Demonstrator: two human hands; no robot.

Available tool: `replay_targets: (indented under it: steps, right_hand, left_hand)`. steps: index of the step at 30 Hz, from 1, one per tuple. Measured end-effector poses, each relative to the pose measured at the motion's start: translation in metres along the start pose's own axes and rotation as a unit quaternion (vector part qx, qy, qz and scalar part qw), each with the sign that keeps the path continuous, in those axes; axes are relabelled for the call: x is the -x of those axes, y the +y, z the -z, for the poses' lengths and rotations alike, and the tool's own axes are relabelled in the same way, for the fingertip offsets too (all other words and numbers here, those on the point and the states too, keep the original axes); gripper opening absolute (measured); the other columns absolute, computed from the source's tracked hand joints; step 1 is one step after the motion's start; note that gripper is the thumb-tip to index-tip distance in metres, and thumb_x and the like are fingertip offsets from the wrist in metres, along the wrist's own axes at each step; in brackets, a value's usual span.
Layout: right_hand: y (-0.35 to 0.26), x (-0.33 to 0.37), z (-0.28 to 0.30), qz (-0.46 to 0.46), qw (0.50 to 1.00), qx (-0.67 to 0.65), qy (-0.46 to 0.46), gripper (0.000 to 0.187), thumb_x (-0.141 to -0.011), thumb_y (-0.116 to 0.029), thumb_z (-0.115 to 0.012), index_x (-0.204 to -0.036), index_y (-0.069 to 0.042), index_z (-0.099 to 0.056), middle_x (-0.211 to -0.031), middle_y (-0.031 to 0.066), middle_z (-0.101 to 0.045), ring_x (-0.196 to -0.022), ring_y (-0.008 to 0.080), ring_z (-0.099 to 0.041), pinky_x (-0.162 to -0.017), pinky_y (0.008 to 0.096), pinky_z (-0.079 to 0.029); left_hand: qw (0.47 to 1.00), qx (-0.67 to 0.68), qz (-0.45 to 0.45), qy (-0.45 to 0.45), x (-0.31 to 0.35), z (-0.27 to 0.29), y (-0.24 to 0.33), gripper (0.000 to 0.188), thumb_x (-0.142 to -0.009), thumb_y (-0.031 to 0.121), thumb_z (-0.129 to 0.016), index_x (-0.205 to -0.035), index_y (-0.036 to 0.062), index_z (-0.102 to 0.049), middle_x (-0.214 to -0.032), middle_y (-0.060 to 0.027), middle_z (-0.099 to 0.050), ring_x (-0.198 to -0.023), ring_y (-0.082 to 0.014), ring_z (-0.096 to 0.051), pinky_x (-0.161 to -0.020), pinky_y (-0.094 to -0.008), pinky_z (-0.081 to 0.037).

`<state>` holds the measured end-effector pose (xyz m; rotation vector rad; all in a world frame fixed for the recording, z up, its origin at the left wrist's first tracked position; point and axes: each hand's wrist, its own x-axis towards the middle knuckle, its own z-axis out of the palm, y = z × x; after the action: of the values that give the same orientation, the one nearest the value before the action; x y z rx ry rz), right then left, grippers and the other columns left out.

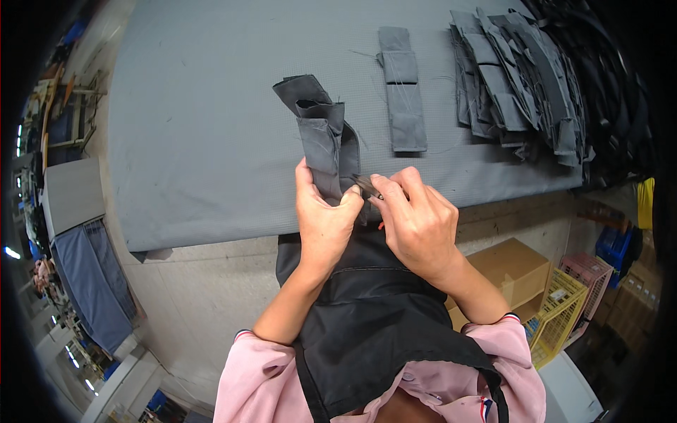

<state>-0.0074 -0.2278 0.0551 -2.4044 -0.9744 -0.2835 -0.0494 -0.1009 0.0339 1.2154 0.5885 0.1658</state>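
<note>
My left hand (326, 222) is closed round the lower end of a grey sewn fabric strip (321, 144), folded and held up over the table's near edge. Loose threads hang from its seams. In my right hand (416, 215) is a small pair of thread snips (365, 185), mostly covered by the fingers. The dark pointed tips reach the strip's edge beside my left thumb. Beyond my right hand, a similar grey strip (404, 106) lies flat with stray threads about it.
A grey cloth covers the table (211, 127). Farther right lies a pile of grey strips (515, 84), beside black straps (599, 84). Below the table's right side are a cardboard box (511, 268) and a yellow crate (560, 310). Blue-grey cloth (88, 282) hangs at the left.
</note>
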Motion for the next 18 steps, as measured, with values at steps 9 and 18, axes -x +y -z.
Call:
replay_targets:
  steps: [9,18]
  right_hand:
    - [0.0017,0.002,0.0003,-0.016,1.0,-0.02,-0.012,0.033,-0.066,-0.001,-0.071,-0.097,-0.003,-0.061,-0.079,0.0062,-0.053,-0.058,0.0196,-0.056,-0.051,0.0304,-0.044]
    - [-0.0009,0.0014,-0.0058,-0.036,0.999,-0.035,-0.008,0.022,-0.073,-0.004,-0.064,-0.094,-0.002,-0.059,-0.081,0.0048,-0.05,-0.063,0.0164,-0.057,-0.055,0.0281,-0.045]
  left_hand:
    - [1.0,-0.014,-0.003,-0.002,-0.0004,-0.0034,0.0014,0.051,-0.075,-0.007,-0.057,-0.12,-0.0022,-0.035,-0.1,-0.0063,-0.052,-0.086,-0.009,-0.052,-0.073,-0.0224,-0.047]
    - [1.0,-0.03,-0.002,0.005,0.0008,-0.0034,0.0015,0.051,-0.075,-0.008,-0.057,-0.121,-0.0021,-0.036,-0.101,-0.0072,-0.052,-0.087,-0.0101,-0.053,-0.074,-0.0229,-0.047]
